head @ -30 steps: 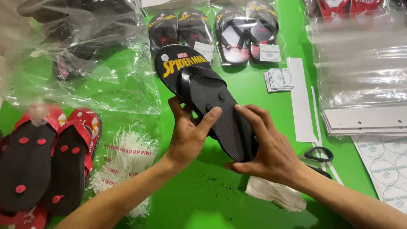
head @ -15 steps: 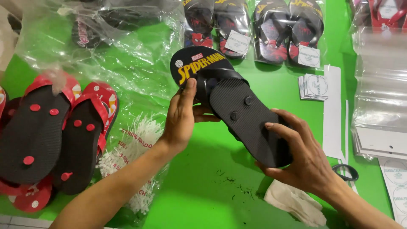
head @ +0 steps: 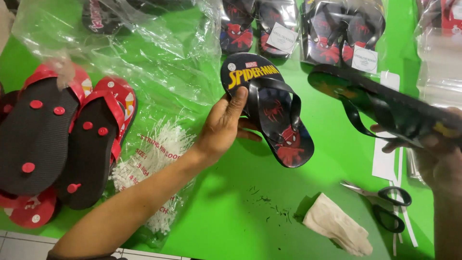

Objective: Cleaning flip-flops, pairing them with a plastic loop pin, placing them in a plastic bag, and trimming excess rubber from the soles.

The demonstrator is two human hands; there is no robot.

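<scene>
The fingers of the left hand (head: 224, 126) pinched the heel edge of a black sandal (head: 269, 108), thumb under and fingers on top, holding it face up over the green table (head: 231, 212). The right hand (head: 435, 154) curled its fingers under a second sandal (head: 385, 108), turned sole up at the right. Both looked light, bendable foam, easiest to grip at the edge or the strap. Clear bags (head: 284, 24) behind held packed pairs; a bag of white ties (head: 154, 154) lay beside the arm.
</scene>
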